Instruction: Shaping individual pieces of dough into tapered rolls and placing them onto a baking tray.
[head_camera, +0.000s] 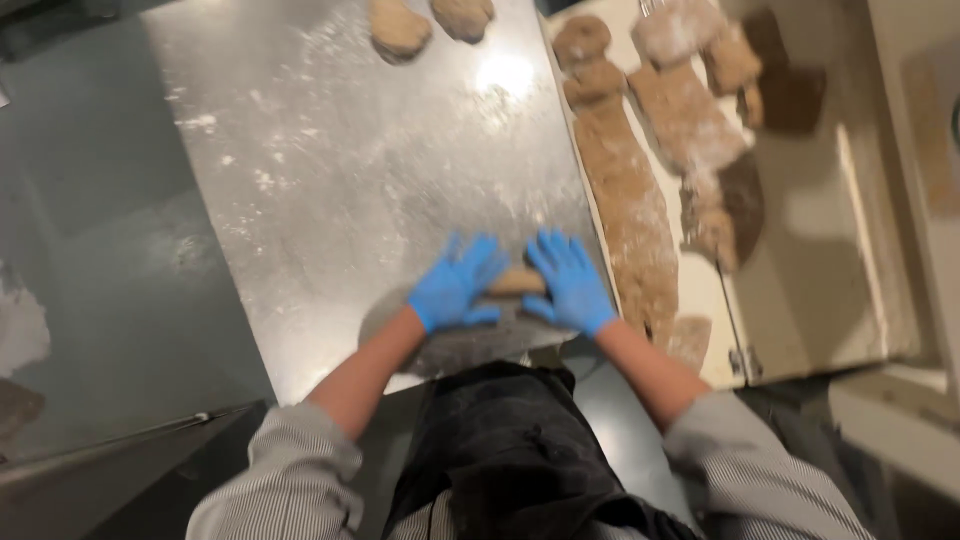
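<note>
Dough piece (517, 282) sits pressed between 2 blue-gloved hands, left hand (453, 287) and right hand (570, 282), on the floured steel table (330, 170).

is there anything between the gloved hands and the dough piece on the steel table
Nothing visible. The left hand and right hand press straight against the small dough piece from either side on the floured steel table.

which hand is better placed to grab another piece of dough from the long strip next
Right, probably. The right hand sits on the side of the small dough piece nearest the long dough strip on the pale board. The left hand would have to cross over the right.
</note>
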